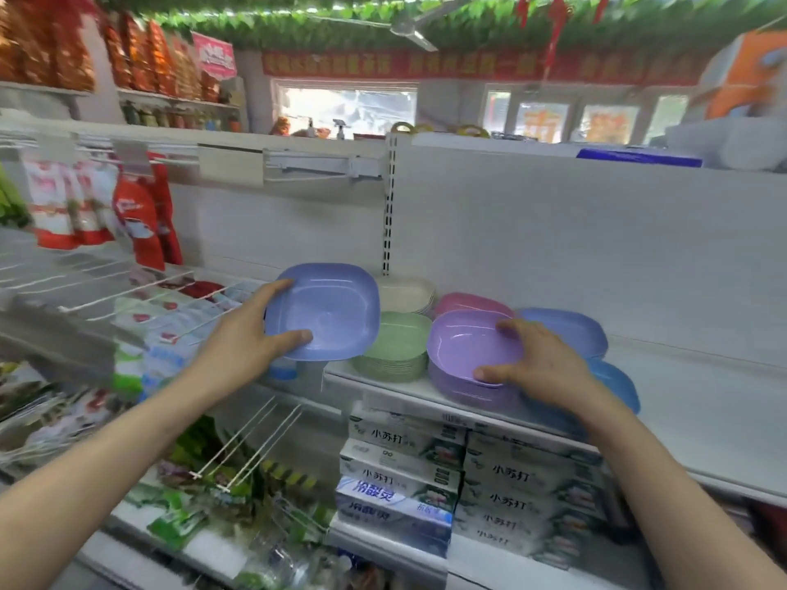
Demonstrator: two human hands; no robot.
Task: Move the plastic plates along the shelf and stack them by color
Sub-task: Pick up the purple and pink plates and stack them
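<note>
Clearly tilted toward the camera, the periwinkle plate (pixel 336 310) is a square, round-cornered, glossy dish held in the air at the shelf's left end, its hollow side facing out. The left hand (pixel 249 334) pinches its left rim: the thumb presses on the inner face near the lower edge, and the fingers (pixel 279 286) wrap the upper corner, with the forearm reaching up from the lower left. Just right of that thumb, partly under the plate, the green stack (pixel 400 349) sits on the shelf (pixel 702 402), with a cream stack (pixel 411 291) behind it. The right hand (pixel 541 359) lies over the purple stack (pixel 464 351), its fingers curled on the far rim of the top plate and its thumb hooked on the near rim, gripping it. Beyond those fingertips stand a pink stack (pixel 468 301) and a pale blue stack (pixel 570 330); under the wrist lie brighter blue plates (pixel 617 387). Below the shelf, toothpaste boxes (pixel 426 470) are piled.
</note>
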